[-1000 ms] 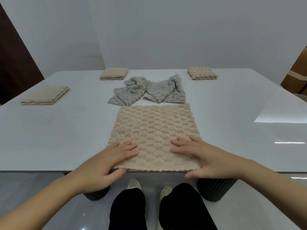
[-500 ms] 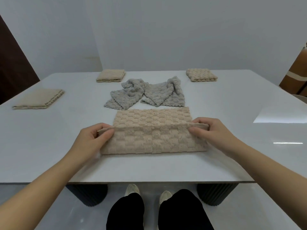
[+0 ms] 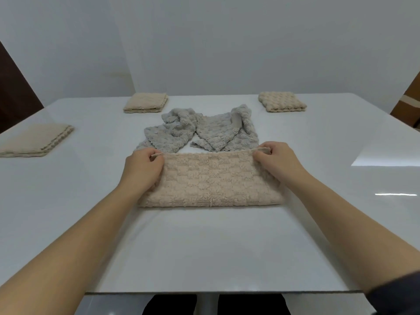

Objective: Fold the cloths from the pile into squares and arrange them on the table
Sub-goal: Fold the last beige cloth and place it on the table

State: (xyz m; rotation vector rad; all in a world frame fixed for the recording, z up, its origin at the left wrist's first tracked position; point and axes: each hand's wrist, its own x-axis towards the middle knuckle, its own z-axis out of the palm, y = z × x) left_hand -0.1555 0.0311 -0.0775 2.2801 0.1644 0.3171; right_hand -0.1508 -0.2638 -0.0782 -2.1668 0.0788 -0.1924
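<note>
table (image 3: 227, 246): work surface. grey pile (image 3: 200, 133): unfolded stock, mid-table, my landmark. beige cloth (image 3: 211, 180): just on my side of the pile, doubled into a strip. three folded squares (image 3: 146, 105): two behind the pile, one well to its left, spaced apart for tidy arrangement. left hand (image 3: 142, 169) and right hand (image 3: 277, 162) each pinch a far corner of the beige cloth, i judge to square the edges.

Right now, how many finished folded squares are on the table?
3: left-edge square, far-left square, far-right square. The beige cloth being held is only halved.
</note>
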